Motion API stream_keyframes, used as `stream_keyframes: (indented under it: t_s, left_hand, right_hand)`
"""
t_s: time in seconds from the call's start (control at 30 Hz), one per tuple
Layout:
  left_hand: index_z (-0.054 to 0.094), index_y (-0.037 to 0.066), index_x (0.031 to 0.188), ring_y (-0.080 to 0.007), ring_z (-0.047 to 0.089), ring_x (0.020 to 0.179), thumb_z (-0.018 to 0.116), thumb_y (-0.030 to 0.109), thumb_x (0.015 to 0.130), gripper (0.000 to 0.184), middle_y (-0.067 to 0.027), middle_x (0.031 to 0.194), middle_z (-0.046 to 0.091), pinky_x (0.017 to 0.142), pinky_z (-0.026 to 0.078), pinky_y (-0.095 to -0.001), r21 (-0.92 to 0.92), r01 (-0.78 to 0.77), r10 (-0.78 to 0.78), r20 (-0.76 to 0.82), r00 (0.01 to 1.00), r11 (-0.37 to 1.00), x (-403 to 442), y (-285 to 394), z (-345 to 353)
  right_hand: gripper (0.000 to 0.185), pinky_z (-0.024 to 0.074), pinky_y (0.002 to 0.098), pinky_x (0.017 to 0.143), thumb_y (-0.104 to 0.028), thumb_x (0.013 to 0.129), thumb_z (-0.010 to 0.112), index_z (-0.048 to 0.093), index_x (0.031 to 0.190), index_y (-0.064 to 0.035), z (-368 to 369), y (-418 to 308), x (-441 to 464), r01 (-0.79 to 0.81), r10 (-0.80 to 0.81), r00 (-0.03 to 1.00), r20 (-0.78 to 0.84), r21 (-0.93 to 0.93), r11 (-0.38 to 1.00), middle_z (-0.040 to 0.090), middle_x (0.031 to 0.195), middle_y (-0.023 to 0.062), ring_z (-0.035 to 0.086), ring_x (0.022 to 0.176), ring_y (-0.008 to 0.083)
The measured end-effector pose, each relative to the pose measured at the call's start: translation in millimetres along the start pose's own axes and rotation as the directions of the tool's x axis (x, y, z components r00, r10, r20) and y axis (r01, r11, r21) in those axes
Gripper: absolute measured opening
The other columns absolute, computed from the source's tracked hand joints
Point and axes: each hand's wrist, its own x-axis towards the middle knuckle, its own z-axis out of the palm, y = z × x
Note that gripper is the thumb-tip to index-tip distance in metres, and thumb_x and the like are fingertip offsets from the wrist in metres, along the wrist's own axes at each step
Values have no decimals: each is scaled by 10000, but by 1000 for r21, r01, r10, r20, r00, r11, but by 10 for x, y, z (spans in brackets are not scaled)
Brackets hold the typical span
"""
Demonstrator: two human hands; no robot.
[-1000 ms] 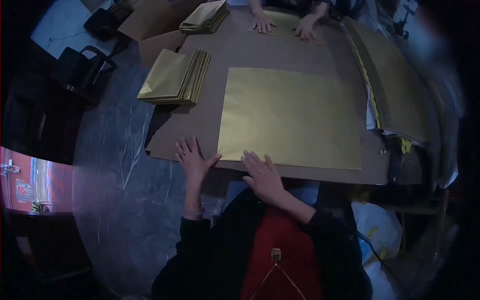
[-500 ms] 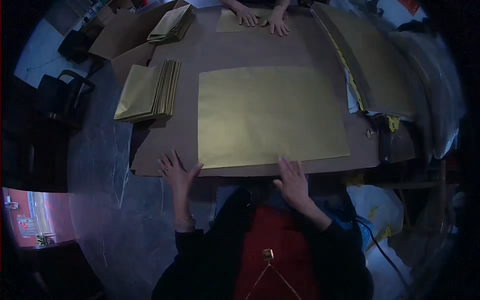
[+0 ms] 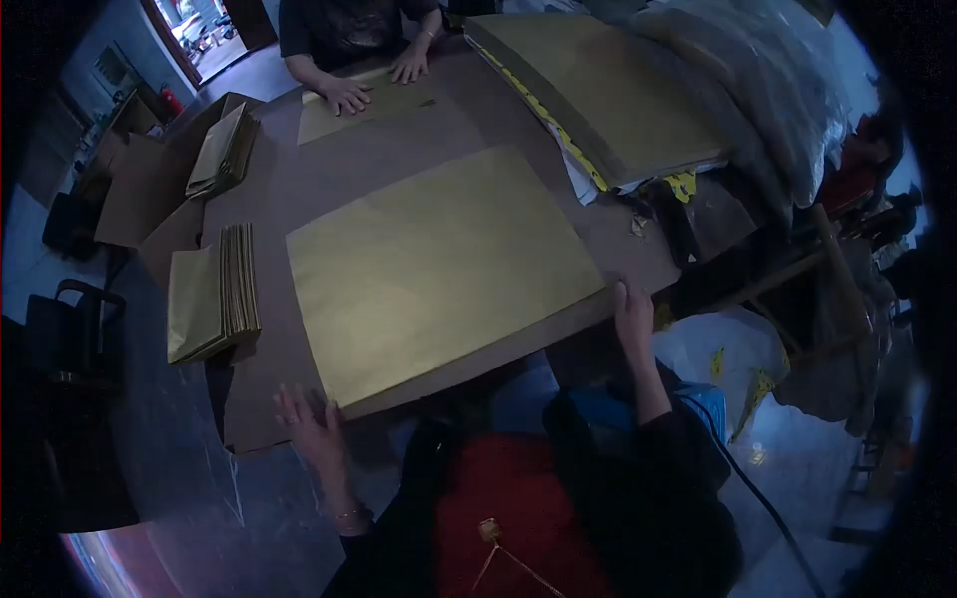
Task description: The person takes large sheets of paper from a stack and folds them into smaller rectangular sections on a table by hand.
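A large gold paper sheet (image 3: 439, 269) lies flat on the brown-covered table (image 3: 269, 399) before me. My left hand (image 3: 312, 429) has its fingers spread at the sheet's near left corner, the thumb touching that corner. At the near right corner is my right hand (image 3: 634, 314), its fingers extended and close together at the sheet's edge; nothing is seen in it. Left of the sheet stands a stack of folded gold papers (image 3: 211, 294), with a second folded stack (image 3: 222, 149) behind it.
Across the table a person's two hands (image 3: 379, 84) rest on another gold sheet (image 3: 317, 122). A thick pile of large sheets (image 3: 598, 90) with torn yellow-edged wrapping lies at the back right. Open cardboard boxes (image 3: 150, 179) stand at the left, and a chair (image 3: 65, 329) nearby.
My right hand has slid right along the sheet's near edge to its right corner. My left hand stays at the left corner. The view has turned to the right.
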Motion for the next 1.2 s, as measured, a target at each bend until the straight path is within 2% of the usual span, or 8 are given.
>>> stream_keyframes:
  t_s: [0.2,0.47,0.63,0.77,0.87,1.0,1.03,1.2]
  left_hand:
    - [537,55,1215,-312,444,1234,638,175,826,420,-131,1292,502,1016,347,-464,-356,-446,484,20,875,821,-257,860,135]
    - [476,29,1261,-315,434,1239,657,268,804,546,-133,1337,454,998,372,-458,-391,-513,566,24,824,764,-303,1115,369]
    - [443,45,1295,-300,394,1271,646,294,802,588,-121,1370,416,1007,363,-453,-299,-546,589,70,805,783,-328,1124,386]
    - [434,74,1315,-320,366,1281,683,294,777,632,-115,1384,397,1012,345,-477,-262,-566,605,97,790,781,-342,1169,393]
    - [425,91,1323,-315,349,1293,683,311,767,651,-100,1384,398,1025,328,-477,-232,-585,617,102,780,777,-341,1220,421]
    - [414,68,1322,-314,343,1297,688,294,748,675,-111,1389,387,1024,322,-486,-234,-600,633,101,768,765,-361,1275,447]
    - [408,54,1321,-314,346,1295,685,291,748,679,-123,1389,384,1023,322,-488,-233,-601,634,108,766,765,-368,1284,448]
    - [346,35,1362,-395,260,1319,661,337,773,733,-155,1440,282,1012,286,-571,-217,-625,659,154,736,750,-408,1336,499]
  right_hand:
    - [386,470,417,745,-340,923,507,606,1083,-2,-118,-80,166,-258,266,964,10,276,926,631,949,208,608,886,326]
    - [489,467,408,649,-421,863,546,620,817,61,-38,1,536,-289,273,931,240,32,957,624,766,223,626,700,314]
    - [391,482,290,539,-379,872,583,599,942,6,126,147,513,-430,272,903,334,713,554,551,656,54,546,556,145]
    - [338,524,268,639,-307,897,578,567,1054,-8,127,-155,358,-488,272,864,424,840,237,531,726,6,528,618,101]
    - [322,527,291,685,-276,911,562,561,1081,-2,240,35,307,-174,-103,960,261,844,507,564,852,43,570,750,113]
    - [323,521,313,750,-236,927,542,549,1095,39,285,38,150,-257,170,965,197,828,498,594,1033,102,601,892,161]
    - [341,516,300,752,-228,925,543,538,1141,36,267,-13,147,-406,297,877,377,913,41,595,1053,105,606,888,168]
    - [329,482,295,811,-216,943,508,534,1163,27,118,-337,-24,-178,312,941,132,976,122,593,1078,99,583,956,182]
